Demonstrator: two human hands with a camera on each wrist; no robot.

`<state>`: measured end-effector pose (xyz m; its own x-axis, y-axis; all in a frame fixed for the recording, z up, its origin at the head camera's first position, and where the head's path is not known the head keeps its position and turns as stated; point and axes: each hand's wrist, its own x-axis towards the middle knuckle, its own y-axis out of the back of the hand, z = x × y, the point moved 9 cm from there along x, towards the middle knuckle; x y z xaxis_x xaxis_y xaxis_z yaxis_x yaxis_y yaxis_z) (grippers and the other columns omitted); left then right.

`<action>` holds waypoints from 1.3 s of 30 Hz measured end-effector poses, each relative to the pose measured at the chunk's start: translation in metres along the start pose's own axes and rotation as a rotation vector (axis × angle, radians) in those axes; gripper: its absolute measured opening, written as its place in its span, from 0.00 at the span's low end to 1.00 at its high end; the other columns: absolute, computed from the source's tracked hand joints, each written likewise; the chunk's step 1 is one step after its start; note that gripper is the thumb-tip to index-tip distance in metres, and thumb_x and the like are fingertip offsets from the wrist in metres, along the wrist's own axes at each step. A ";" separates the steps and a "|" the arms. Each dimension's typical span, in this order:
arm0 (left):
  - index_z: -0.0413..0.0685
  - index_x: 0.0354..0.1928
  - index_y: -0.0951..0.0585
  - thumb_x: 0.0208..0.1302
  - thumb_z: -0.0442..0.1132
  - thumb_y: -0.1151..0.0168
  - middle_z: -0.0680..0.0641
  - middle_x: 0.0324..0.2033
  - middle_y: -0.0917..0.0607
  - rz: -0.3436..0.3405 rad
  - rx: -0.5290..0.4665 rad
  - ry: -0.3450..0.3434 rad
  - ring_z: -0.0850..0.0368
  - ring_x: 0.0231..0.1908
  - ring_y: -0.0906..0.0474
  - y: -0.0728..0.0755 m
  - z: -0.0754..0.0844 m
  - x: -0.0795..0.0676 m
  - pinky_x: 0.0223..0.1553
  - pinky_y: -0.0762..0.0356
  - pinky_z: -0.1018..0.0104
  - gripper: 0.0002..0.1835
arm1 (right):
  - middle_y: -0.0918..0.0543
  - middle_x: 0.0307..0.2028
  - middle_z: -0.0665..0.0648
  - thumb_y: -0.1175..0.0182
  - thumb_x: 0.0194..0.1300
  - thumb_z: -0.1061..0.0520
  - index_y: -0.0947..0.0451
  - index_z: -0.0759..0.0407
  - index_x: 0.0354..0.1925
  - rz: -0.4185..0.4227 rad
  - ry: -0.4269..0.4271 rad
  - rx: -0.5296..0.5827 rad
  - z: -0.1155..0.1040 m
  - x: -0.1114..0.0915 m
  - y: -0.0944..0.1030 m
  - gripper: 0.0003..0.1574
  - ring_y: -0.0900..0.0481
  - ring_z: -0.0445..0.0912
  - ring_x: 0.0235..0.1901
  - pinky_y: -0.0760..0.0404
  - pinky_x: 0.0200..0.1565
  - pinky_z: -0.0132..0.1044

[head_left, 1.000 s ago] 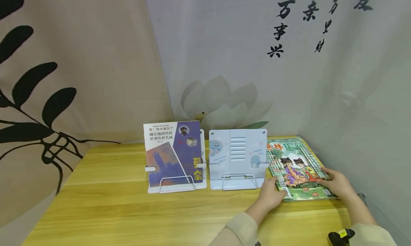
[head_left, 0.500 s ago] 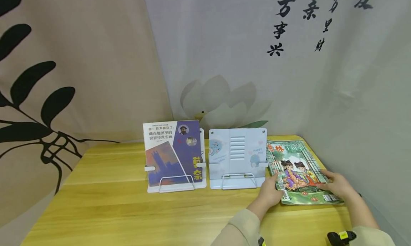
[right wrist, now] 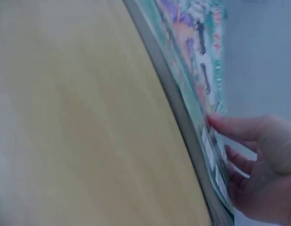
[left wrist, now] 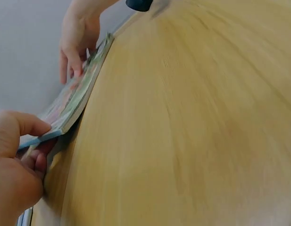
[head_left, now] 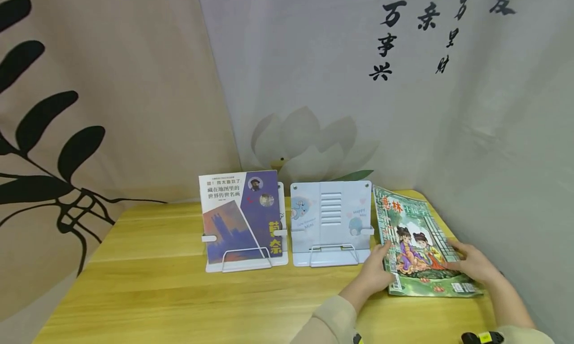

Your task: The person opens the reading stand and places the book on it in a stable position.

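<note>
Both hands hold a green illustrated magazine [head_left: 419, 249] at the right end of the table. My left hand [head_left: 374, 269] grips its left edge; in the left wrist view the thumb of the left hand [left wrist: 15, 160] lies on the cover and the fingers curl underneath. That edge is lifted off the wood. At the opposite edge my right hand [head_left: 475, 264] holds on, and in the right wrist view the thumb of the right hand [right wrist: 263, 160] presses the cover while its other fingers sit at the side, partly hidden. The magazine's far end overlaps the side of a pale blue book stand [head_left: 332, 209].
Left of the pale blue stand, a second white stand [head_left: 211, 267] bears a purple and white book [head_left: 264, 214] behind clips and a wire rest. A printed cloth backdrop [head_left: 305, 85] hangs behind the wooden table [head_left: 179, 304] and along its right side.
The magazine has come slightly toward me and risen in the hands, its lower edge nearer the front. Both hands keep their hold on its sides. The stands and the purple book stay put.
</note>
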<state>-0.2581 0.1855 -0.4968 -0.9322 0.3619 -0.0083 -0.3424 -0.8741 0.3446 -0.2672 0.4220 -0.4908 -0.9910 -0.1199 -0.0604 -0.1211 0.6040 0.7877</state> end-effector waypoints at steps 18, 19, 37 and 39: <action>0.70 0.71 0.39 0.43 0.19 0.33 0.58 0.69 0.40 -0.121 -0.049 -0.132 0.50 0.65 0.40 0.011 0.002 -0.012 0.50 0.26 0.66 0.55 | 0.26 0.44 0.63 0.44 0.69 0.59 0.38 0.65 0.68 0.365 -0.024 0.125 0.008 -0.021 0.036 0.32 0.33 0.36 0.32 0.30 0.24 0.32; 0.70 0.72 0.39 0.43 0.19 0.33 0.58 0.69 0.40 -0.121 -0.045 -0.141 0.51 0.65 0.39 0.012 0.004 -0.013 0.50 0.26 0.65 0.55 | 0.27 0.43 0.60 0.43 0.69 0.60 0.38 0.63 0.68 0.386 -0.016 0.133 0.004 -0.024 0.040 0.33 0.34 0.36 0.31 0.30 0.24 0.31; 0.63 0.67 0.32 0.57 0.24 0.41 0.55 0.30 0.29 -0.040 -0.084 -0.292 0.67 0.29 0.31 0.080 0.067 -0.004 0.24 0.29 0.74 0.37 | 0.28 0.39 0.41 0.41 0.63 0.70 0.36 0.49 0.69 0.534 0.170 0.169 -0.094 -0.058 0.088 0.40 0.38 0.41 0.22 0.39 0.19 0.33; 0.66 0.68 0.33 0.58 0.26 0.40 0.55 0.27 0.29 -0.041 -0.063 -0.302 0.66 0.27 0.31 0.089 0.072 -0.005 0.24 0.29 0.73 0.38 | 0.28 0.40 0.44 0.39 0.63 0.69 0.36 0.48 0.70 0.518 0.177 0.167 -0.101 -0.058 0.090 0.40 0.39 0.41 0.23 0.40 0.18 0.34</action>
<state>-0.2755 0.1289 -0.3984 -0.8436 0.4692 0.2612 -0.3947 -0.8715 0.2910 -0.2144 0.4039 -0.3543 -0.9003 0.1035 0.4228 0.3561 0.7336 0.5788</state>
